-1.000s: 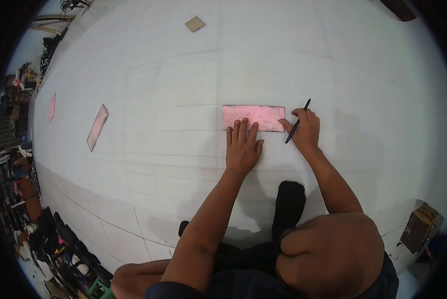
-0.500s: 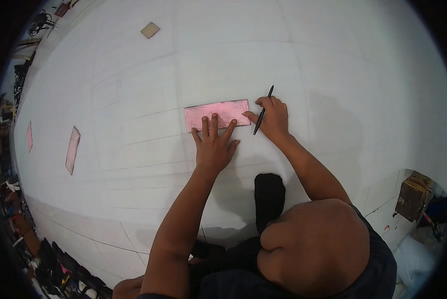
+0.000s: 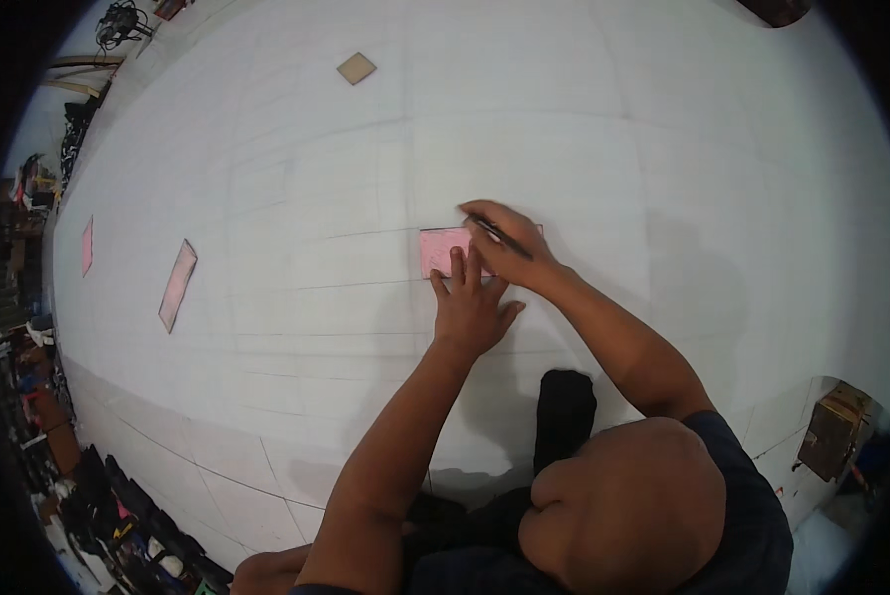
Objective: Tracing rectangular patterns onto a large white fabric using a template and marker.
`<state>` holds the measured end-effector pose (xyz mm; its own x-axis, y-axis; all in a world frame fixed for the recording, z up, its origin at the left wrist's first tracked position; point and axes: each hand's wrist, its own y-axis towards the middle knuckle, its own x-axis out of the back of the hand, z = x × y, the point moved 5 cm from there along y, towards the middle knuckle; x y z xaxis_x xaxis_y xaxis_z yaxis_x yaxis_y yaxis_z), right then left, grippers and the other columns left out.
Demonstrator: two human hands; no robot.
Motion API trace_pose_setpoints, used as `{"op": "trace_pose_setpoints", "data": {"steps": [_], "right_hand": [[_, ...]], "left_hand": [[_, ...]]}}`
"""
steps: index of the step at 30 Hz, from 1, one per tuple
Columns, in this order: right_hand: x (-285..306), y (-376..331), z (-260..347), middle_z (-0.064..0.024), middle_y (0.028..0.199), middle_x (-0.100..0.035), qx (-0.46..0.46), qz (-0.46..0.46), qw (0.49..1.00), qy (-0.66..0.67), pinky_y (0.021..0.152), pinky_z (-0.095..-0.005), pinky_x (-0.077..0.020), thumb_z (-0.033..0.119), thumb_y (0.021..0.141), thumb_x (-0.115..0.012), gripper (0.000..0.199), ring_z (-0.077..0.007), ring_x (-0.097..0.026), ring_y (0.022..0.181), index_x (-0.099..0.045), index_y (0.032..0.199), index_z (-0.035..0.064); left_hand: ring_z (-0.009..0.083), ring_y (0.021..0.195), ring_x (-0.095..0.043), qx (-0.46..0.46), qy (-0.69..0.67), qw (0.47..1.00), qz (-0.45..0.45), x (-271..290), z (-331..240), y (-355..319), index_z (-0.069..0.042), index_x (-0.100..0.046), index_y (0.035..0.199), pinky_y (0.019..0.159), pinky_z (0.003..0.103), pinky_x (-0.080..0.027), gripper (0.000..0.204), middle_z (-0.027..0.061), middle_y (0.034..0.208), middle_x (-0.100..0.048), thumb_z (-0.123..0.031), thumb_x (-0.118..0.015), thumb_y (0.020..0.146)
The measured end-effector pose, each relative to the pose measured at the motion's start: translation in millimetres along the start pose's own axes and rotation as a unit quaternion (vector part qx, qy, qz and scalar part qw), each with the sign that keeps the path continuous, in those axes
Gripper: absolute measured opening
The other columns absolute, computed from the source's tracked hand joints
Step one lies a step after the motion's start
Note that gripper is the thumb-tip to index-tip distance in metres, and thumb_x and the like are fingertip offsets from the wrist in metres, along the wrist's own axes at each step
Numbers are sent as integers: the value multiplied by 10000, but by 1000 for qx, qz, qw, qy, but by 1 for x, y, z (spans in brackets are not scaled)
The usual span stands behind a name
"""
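A pink rectangular piece (image 3: 439, 254) lies flat on a wide white surface (image 3: 306, 129) drawn with thin dark lines. The fingertips of my left hand (image 3: 472, 315) press on the piece's near part, spread apart, with the thumb off to the right. Pinched in my right hand (image 3: 516, 241) is a slim black pen (image 3: 501, 236), held slantwise over the far edge of the piece. That hand covers much of the piece's right half, and whether the pen touches anything is hidden.
Two narrow pink pieces, one (image 3: 177, 288) nearer and one (image 3: 88, 246) farther out, lie to the left. A tan square (image 3: 356, 68) rests at the far side. My dark-covered foot (image 3: 566, 405) is close below my hands. A worn box (image 3: 833, 428) stands at lower right; clutter (image 3: 118, 516) lines the left edge.
My right hand has gone from beside the piece's right end to over its far edge, and the pen is tilted differently. My left hand stays on the piece. The whole view has shifted.
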<state>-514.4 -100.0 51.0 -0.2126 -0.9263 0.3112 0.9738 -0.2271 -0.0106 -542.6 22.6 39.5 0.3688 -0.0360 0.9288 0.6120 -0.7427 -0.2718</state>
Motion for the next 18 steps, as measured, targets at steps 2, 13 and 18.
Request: {"op": "trace_pose_setpoints", "data": {"steps": [2,13,18], "right_hand": [[-16,12,1,-132,1158,-681,-37,45,998,-5,869,-384,-534,239,984,-610,307,-290,-670,984,-657,1227,57],[-44,26,-13,-56,1131,-705,-56,80,994,-56,884,-373,-547,316,972,-632,280,-249,-680,972,-716,1174,140],[-36,23,-3,-47,1068,-697,-3,76,991,-111,837,-335,-550,207,944,-645,217,-202,-677,947,-712,1132,124]], "left_hand": [[531,1471,-210,-7,-10,1000,-20,0,-1,-2,-246,-512,1449,1057,752,-284,603,265,1585,-247,-544,-623,936],[526,1433,-264,-14,-15,999,-35,-2,-1,-4,-222,-533,1418,1064,770,-255,592,242,1522,-286,-536,-631,926],[520,1448,-253,-3,-26,1000,-6,-3,1,-4,-232,-522,1437,1075,766,-241,615,252,1548,-266,-554,-623,923]]}}
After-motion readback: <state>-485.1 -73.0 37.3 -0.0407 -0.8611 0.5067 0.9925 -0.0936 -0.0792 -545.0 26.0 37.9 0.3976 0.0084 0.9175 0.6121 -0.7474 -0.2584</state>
